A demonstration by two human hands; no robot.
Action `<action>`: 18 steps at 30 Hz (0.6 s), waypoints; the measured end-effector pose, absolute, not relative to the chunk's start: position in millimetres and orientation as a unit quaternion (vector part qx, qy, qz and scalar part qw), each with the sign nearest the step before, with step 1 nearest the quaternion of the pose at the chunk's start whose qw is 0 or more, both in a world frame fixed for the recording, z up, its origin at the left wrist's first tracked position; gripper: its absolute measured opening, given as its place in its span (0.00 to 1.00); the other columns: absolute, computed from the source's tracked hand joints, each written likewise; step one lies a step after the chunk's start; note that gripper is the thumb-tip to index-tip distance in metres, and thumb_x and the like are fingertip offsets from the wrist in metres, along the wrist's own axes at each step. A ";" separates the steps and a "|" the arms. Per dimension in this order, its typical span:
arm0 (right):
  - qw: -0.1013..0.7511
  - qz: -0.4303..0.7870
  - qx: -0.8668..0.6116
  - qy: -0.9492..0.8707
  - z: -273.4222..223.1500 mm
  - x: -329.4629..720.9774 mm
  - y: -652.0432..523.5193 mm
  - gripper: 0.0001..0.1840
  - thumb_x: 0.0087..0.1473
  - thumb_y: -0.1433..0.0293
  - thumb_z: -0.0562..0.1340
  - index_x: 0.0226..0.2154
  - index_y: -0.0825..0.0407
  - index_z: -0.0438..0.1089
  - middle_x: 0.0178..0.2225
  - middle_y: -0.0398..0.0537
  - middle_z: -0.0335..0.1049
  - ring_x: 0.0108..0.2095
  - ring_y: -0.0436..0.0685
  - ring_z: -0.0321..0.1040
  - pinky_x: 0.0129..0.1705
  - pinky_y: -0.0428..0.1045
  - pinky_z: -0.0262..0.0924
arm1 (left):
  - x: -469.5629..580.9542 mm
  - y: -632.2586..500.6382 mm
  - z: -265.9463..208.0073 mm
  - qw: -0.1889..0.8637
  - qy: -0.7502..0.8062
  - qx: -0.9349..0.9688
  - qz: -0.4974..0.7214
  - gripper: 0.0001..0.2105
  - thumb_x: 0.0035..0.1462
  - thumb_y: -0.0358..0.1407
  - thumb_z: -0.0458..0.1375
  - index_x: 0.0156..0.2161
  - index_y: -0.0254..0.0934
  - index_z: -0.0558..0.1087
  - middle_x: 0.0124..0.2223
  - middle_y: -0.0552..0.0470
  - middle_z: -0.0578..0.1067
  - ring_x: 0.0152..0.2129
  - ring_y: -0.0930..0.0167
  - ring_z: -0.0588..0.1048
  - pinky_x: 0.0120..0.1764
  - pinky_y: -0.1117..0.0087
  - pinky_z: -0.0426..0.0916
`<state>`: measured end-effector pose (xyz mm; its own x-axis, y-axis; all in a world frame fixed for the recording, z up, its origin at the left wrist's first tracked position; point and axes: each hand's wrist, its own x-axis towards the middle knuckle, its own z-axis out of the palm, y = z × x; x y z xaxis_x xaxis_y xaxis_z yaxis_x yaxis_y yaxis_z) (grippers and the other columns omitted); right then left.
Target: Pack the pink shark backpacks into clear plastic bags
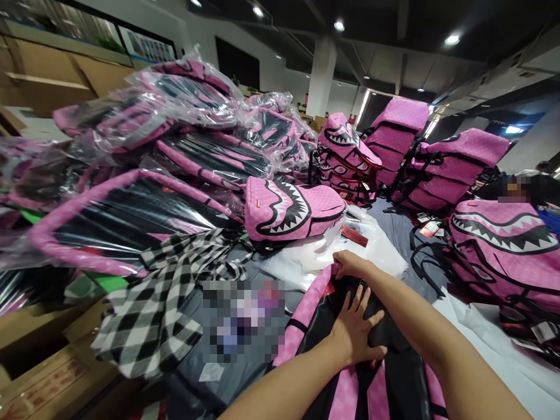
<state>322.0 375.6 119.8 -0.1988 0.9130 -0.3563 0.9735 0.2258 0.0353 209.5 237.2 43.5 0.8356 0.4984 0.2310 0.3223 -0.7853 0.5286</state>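
A pink and black backpack (396,344) lies with its black back panel and pink straps facing up, close in front of me. My left hand (356,332) rests flat on the black panel with its fingers spread. At the backpack's far end, my right hand (350,265) is closed on the pink top edge, its fingertips partly hidden. Just beyond it, a pink shark-mouth backpack (293,213) lies on clear plastic bags (376,239). A red tag (354,235) lies there too.
Plastic-wrapped pink backpacks (188,116) are heaped on the left. Unwrapped stacks (398,140) stand at the back right, and another shark-mouth backpack (503,251) sits at the right. A black-and-white checked cloth (153,309) lies at left, above a cardboard box (56,373).
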 end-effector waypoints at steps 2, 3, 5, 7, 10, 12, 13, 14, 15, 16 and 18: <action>0.158 -0.096 0.628 0.756 112.9 317.8 378.7 0.21 0.41 0.68 0.76 0.39 0.53 0.73 0.39 0.45 0.74 0.37 0.55 0.68 0.36 0.46 0.57 | 210.5 238.3 44.0 0.245 0.236 0.918 0.202 0.43 0.56 0.60 0.59 0.72 0.47 0.53 0.76 0.41 0.41 0.72 0.49 0.39 0.69 0.41 0.39; 0.159 -0.092 0.637 0.749 110.4 313.8 377.1 0.20 0.43 0.68 0.75 0.39 0.53 0.72 0.39 0.45 0.74 0.38 0.55 0.69 0.37 0.46 0.58 | 210.9 238.6 45.1 0.246 0.248 0.915 0.202 0.45 0.55 0.61 0.59 0.72 0.44 0.53 0.75 0.40 0.42 0.72 0.48 0.40 0.69 0.42 0.39; 0.148 -0.077 0.658 0.734 107.9 304.3 365.2 0.18 0.47 0.70 0.73 0.41 0.54 0.71 0.42 0.48 0.74 0.39 0.56 0.70 0.40 0.49 0.61 | 210.5 238.1 48.4 0.245 0.269 0.915 0.174 0.47 0.55 0.63 0.58 0.72 0.40 0.53 0.75 0.36 0.46 0.71 0.45 0.41 0.69 0.40 0.38; 0.117 -0.049 0.676 0.725 108.9 297.1 341.6 0.16 0.52 0.75 0.68 0.45 0.53 0.70 0.45 0.51 0.74 0.43 0.58 0.71 0.44 0.50 0.62 | 208.6 235.8 51.4 0.235 0.269 0.925 0.128 0.49 0.54 0.66 0.56 0.72 0.38 0.52 0.74 0.35 0.49 0.70 0.42 0.44 0.67 0.36 0.37; 0.056 -0.004 0.691 0.720 112.8 301.6 298.8 0.19 0.53 0.80 0.61 0.47 0.51 0.69 0.49 0.54 0.73 0.50 0.59 0.69 0.50 0.50 0.60 | 208.3 230.9 51.0 0.196 0.210 0.948 0.139 0.53 0.52 0.68 0.55 0.73 0.38 0.46 0.74 0.37 0.49 0.70 0.45 0.46 0.68 0.38 0.39; 0.020 0.018 0.699 0.714 115.1 316.3 281.3 0.19 0.52 0.80 0.59 0.46 0.51 0.68 0.49 0.56 0.73 0.51 0.61 0.69 0.51 0.51 0.60 | 215.2 230.7 47.2 0.162 0.173 0.955 0.177 0.54 0.52 0.68 0.56 0.74 0.40 0.44 0.75 0.39 0.47 0.70 0.47 0.48 0.68 0.41 0.41; 0.005 0.024 0.702 0.711 115.9 325.4 278.0 0.17 0.52 0.80 0.58 0.45 0.52 0.68 0.47 0.57 0.73 0.50 0.62 0.69 0.50 0.52 0.62 | 221.2 232.8 44.8 0.152 0.171 0.956 0.183 0.53 0.52 0.67 0.56 0.74 0.40 0.44 0.75 0.39 0.47 0.70 0.48 0.48 0.68 0.41 0.43; -0.007 0.027 0.704 0.710 116.3 334.6 277.4 0.15 0.53 0.78 0.58 0.44 0.52 0.69 0.46 0.57 0.73 0.48 0.63 0.70 0.49 0.53 0.63 | 228.3 236.6 42.3 0.149 0.180 0.956 0.180 0.52 0.53 0.66 0.57 0.73 0.40 0.46 0.75 0.39 0.48 0.70 0.49 0.49 0.67 0.40 0.43; -0.017 0.026 0.702 0.712 116.0 343.3 277.9 0.14 0.54 0.77 0.58 0.44 0.52 0.69 0.45 0.57 0.73 0.47 0.63 0.71 0.47 0.53 0.65 | 235.9 241.9 39.7 0.153 0.194 0.954 0.171 0.51 0.53 0.65 0.57 0.73 0.40 0.48 0.75 0.39 0.48 0.70 0.49 0.49 0.67 0.39 0.44; -0.030 0.026 0.697 0.716 114.7 351.5 277.6 0.14 0.55 0.75 0.58 0.45 0.51 0.69 0.45 0.57 0.73 0.46 0.64 0.72 0.47 0.54 0.66 | 243.2 248.0 37.3 0.160 0.209 0.951 0.159 0.49 0.54 0.64 0.57 0.72 0.39 0.50 0.75 0.39 0.48 0.70 0.50 0.48 0.67 0.39 0.44; -0.056 0.031 0.685 0.726 107.4 366.6 267.0 0.17 0.58 0.72 0.56 0.49 0.50 0.69 0.50 0.59 0.73 0.51 0.65 0.71 0.51 0.57 0.66 | 254.6 260.7 33.1 0.172 0.233 0.947 0.139 0.48 0.54 0.62 0.59 0.71 0.35 0.54 0.75 0.37 0.48 0.71 0.52 0.46 0.67 0.39 0.44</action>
